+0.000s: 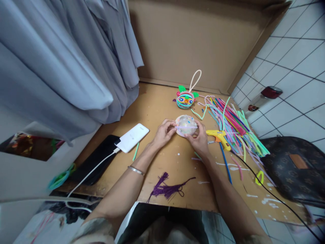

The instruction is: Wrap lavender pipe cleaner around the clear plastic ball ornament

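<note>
A clear, round, dome-like piece with small coloured specks (186, 122) is between my hands over the wooden table. A thin lilac strip (187, 127) lies across its front. My left hand (165, 133) pinches the strip's left end at the rim of the round piece. My right hand (199, 138) wraps round the right side, thumb at the lower edge. Just behind stands a decorated ball with green ears, round eyes and a white loop (186, 100). A yellow glue gun (219, 136) lies right beside my right hand.
Many coloured pipe cleaners (236, 123) are heaped at the right, near a dark patterned bag (294, 169). Purple tassels (166, 189) lie at the front edge. A white power bank (133, 137) with a cable sits left. A black cord (269, 189) crosses the right side.
</note>
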The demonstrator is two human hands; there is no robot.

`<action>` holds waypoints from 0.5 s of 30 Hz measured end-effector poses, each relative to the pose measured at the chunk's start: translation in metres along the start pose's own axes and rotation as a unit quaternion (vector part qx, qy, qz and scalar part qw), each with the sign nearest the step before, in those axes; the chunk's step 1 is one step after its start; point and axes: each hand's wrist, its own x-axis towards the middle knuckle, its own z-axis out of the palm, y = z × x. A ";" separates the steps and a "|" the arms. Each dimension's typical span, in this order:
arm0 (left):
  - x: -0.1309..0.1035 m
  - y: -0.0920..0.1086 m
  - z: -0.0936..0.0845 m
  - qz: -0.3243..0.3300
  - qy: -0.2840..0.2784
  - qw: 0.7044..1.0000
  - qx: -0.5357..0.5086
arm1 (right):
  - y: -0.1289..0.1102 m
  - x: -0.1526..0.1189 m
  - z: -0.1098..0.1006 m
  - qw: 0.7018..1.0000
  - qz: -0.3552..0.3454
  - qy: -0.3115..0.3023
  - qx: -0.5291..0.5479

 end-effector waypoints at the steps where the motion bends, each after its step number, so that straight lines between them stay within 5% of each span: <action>1: 0.000 -0.001 0.001 -0.008 0.007 1.000 -0.013 | 0.000 0.000 0.000 1.000 -0.001 0.000 -0.001; 15: -0.001 -0.002 0.013 -0.100 0.078 0.989 -0.079 | -0.002 -0.003 0.004 0.998 -0.044 0.024 -0.047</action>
